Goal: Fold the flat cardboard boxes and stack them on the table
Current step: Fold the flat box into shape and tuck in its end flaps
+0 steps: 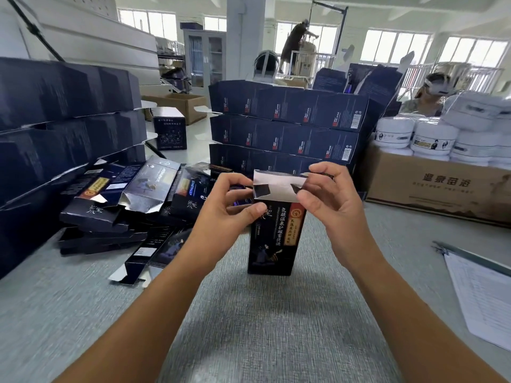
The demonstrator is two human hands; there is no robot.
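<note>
Item: dark box (272, 239), upright, frame centre, top flaps open. Left hand (224, 205) and right hand (323, 197) pinch its flaps. Step: closing top. Next, probably: tuck, then stack.

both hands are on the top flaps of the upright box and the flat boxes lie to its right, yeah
Wrong side: in the head view the flat boxes lie left of the upright box. The left hand and right hand are on its top flaps.
</note>
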